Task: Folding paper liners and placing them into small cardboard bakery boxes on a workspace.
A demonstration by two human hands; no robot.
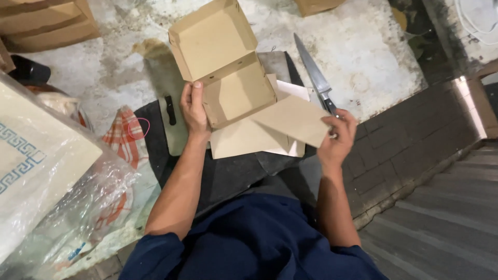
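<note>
Head view looks down past dark blue sleeves (249,243) to two bare forearms. Left hand (194,109) grips the left edge of an open brown cardboard box (228,67), thumb on top and fingers curled behind. Right hand (337,137) pinches the corner of a flat brown card sheet (290,122) lying against the box's lower right. Beneath both lies a black mat (228,173). Beyond the right hand, a long knife (314,75) rests on stained concrete (363,46). Plastic-wrapped bundles (52,176) sit at the left.

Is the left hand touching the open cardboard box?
Touching. The head view shows the left hand gripping the cardboard box at its left edge, thumb pressed against the side wall.
</note>
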